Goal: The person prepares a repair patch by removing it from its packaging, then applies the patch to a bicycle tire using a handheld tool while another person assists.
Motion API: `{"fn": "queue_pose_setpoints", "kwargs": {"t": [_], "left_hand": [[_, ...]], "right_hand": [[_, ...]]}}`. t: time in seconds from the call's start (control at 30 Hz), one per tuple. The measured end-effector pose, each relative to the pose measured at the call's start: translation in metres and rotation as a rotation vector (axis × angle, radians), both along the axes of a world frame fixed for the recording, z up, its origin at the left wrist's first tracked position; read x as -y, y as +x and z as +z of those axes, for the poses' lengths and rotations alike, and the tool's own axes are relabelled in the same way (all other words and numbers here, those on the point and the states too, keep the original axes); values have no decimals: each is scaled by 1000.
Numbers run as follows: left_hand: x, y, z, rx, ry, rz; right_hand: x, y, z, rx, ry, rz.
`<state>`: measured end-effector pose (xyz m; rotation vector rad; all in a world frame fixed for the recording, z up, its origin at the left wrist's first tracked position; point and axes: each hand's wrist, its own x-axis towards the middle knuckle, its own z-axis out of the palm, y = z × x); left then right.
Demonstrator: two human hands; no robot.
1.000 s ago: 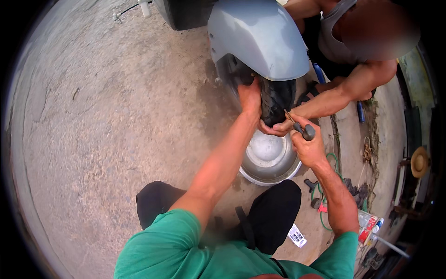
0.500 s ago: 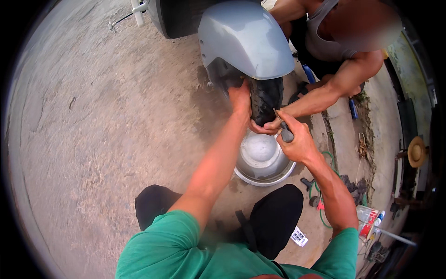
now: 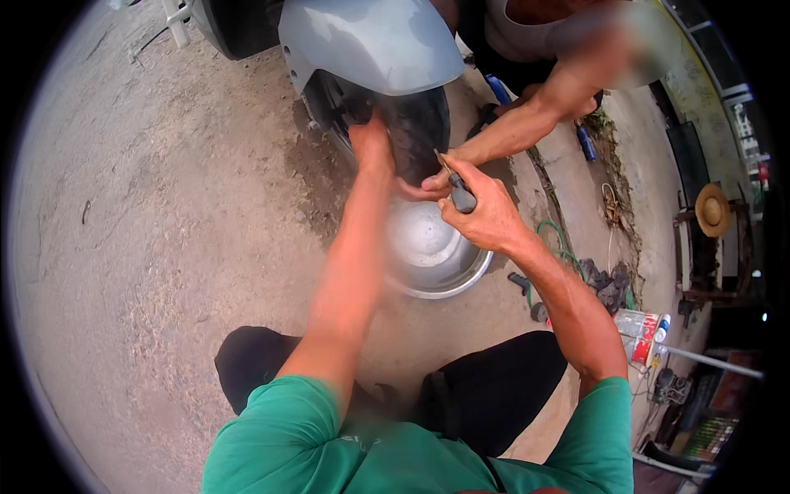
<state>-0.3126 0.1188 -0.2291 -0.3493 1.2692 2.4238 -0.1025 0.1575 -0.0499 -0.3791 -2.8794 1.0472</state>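
In my right hand is a screwdriver with a dark grey handle. Its thin shaft points up and away, with the tip close to the black tire. My left hand grips the tire's left side below the grey fender; the wheel hides most of those fingers. From the right comes a co-worker's arm, and that person's hand cups the tire's near end, just left of the screwdriver. Under the tire on the ground stands a round metal basin, partly covered by the hands.
The co-worker crouches at the far right beside the wheel. Blue cylindrical things lie behind that arm. A green hose, dark rags and a white-and-red container are on the right. A straw hat hangs farther right.
The wheel, basin and hands now appear farther left and higher in the picture, as the view has shifted. The screwdriver stays in my right hand and my left hand stays at the tire.
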Motion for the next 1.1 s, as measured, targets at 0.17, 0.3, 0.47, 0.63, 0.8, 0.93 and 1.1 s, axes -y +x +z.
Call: {"fn": "queue_pose_setpoints", "kwargs": {"t": [0.17,0.3,0.47,0.63,0.8,0.93,1.1], "left_hand": [[12,0,17,-49,233,8],[13,5,13,-91,208,-61],[32,6,-2,-359,-60,-124],[45,1,-24,-223,-78,-77],[94,3,-56,-104,-396,59],[110,36,-58,-66,-512,-57],[95,40,-48,-335,-545,-90]], "right_hand": [[-33,37,25,-11,71,34],[-87,128,8,-67,-8,-224],[-179,286,-84,155,-454,-802],[-222,387,-211,302,-623,-1115],[-239,376,-308,296,-128,-1161],[-239,348,-309,454,23,-1301],[-255,381,-355,360,11,-1294]]}}
